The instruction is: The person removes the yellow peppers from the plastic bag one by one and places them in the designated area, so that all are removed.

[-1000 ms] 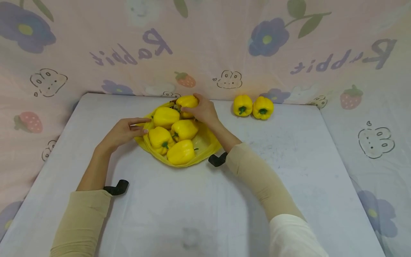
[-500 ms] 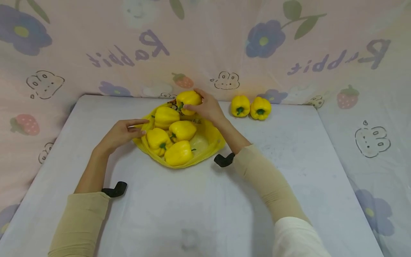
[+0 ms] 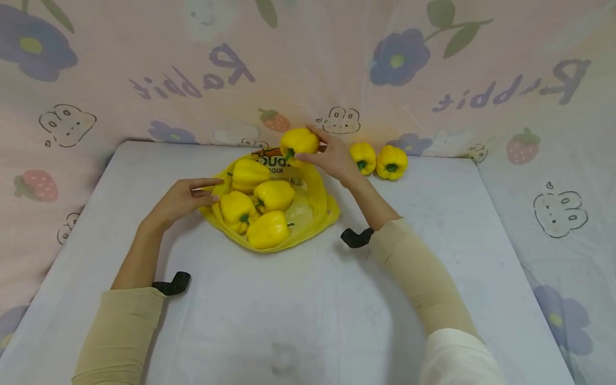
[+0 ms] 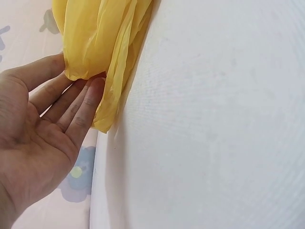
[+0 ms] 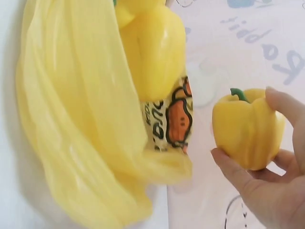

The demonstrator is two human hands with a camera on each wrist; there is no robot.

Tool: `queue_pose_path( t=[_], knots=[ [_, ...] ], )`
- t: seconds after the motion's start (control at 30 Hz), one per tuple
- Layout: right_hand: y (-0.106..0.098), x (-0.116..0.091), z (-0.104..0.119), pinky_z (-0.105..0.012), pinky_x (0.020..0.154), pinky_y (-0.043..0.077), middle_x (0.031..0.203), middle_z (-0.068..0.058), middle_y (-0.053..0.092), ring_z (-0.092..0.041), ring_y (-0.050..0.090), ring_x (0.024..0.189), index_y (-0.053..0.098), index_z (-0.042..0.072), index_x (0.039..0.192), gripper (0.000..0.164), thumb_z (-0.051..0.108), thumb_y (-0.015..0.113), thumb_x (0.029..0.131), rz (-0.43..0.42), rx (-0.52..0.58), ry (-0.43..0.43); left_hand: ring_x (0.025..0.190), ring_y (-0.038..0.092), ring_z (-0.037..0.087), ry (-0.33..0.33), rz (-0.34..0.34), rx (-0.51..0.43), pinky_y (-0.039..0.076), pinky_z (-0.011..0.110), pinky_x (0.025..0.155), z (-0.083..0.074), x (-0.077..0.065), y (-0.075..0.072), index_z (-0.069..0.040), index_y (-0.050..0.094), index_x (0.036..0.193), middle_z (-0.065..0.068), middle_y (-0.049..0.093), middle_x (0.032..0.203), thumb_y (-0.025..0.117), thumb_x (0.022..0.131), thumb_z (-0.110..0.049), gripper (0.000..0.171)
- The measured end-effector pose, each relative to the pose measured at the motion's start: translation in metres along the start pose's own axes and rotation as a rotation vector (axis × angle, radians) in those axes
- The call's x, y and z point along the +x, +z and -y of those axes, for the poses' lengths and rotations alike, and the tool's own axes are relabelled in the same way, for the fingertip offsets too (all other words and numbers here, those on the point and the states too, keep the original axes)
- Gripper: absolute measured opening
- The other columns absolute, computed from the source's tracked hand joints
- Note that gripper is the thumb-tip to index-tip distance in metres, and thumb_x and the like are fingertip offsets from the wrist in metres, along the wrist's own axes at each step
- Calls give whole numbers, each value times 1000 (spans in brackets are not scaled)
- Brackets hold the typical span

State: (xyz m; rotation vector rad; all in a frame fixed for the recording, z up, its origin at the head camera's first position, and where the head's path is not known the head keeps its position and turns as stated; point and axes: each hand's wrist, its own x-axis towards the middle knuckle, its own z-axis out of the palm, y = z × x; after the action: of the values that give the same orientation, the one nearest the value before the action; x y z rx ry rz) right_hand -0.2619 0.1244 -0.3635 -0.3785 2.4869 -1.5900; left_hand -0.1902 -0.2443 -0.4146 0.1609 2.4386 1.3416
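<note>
My right hand (image 3: 337,160) holds a yellow bell pepper (image 3: 299,144) above the back right rim of a yellow plastic bag (image 3: 315,192). In the right wrist view the pepper (image 5: 248,126) sits between thumb and fingers, its green stem upward. The bag stands wide open, with several more yellow peppers (image 3: 268,229) inside. At its left side is my left hand (image 3: 185,198); in the left wrist view its nearly straight fingers (image 4: 86,112) touch the hanging bag film (image 4: 90,43). The film partly covers those fingertips.
Two yellow peppers (image 3: 392,162) stand side by side near the back edge of the white table (image 3: 231,315), right of the bag. A printed fabric (image 3: 308,64) hangs directly behind the table. Black curved pieces (image 3: 357,238) project from both wrists.
The right hand has lifted the pepper from the back of the bag and moved it up and to the right, uncovering the bag's print. The left hand has barely moved.
</note>
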Motion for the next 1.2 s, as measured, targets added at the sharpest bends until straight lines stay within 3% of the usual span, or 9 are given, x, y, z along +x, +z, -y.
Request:
queue_pose_path(
  t=[0.27, 0.53, 0.67, 0.8, 1.03, 1.2],
  knots=[
    [-21, -11, -2, -38, 85, 56, 158, 0, 33, -26, 51, 127, 34, 19, 156, 80, 17, 77, 89, 84, 170, -23, 134, 47, 37, 5, -1, -7, 42, 50, 103, -2, 0, 0, -11, 54, 143, 14, 40, 154, 68, 96, -27, 52],
    [-39, -33, 12, -37, 89, 55, 160, 0, 32, -29, 46, 133, 34, 19, 156, 77, 15, 74, 91, 113, 101, -19, 134, 47, 36, -15, -1, -2, 42, 49, 102, -3, 1, 1, -11, 53, 144, 15, 40, 154, 69, 95, -32, 55],
    [-48, -36, 1, -36, 87, 55, 158, 5, 33, -29, 46, 132, 38, 26, 154, 75, 17, 75, 90, 135, 144, -8, 134, 46, 37, -15, -2, -10, 41, 50, 103, -3, 1, 1, -12, 53, 144, 15, 40, 154, 69, 95, -33, 56],
    [-59, -36, -16, -37, 85, 56, 155, 3, 36, -28, 47, 129, 40, 25, 153, 76, 17, 78, 87, 114, 188, 14, 134, 47, 37, -10, -2, 5, 43, 46, 100, -3, 1, 2, -12, 53, 144, 15, 40, 154, 69, 95, -35, 56],
    [-79, -44, -24, -32, 92, 52, 153, 2, 39, -27, 46, 132, 42, 23, 152, 77, 21, 80, 85, 35, 115, 31, 135, 46, 35, -13, 3, 25, 47, 28, 89, -5, 0, 1, -14, 53, 145, 15, 39, 155, 67, 96, -33, 55],
    [-96, -52, -23, -33, 93, 48, 154, 4, 38, -25, 44, 133, 42, 25, 152, 76, 21, 80, 86, 12, 101, 40, 136, 45, 35, -19, 8, 16, 45, 39, 98, -4, 0, 2, -13, 52, 145, 15, 38, 155, 67, 97, -31, 54]
  ],
)
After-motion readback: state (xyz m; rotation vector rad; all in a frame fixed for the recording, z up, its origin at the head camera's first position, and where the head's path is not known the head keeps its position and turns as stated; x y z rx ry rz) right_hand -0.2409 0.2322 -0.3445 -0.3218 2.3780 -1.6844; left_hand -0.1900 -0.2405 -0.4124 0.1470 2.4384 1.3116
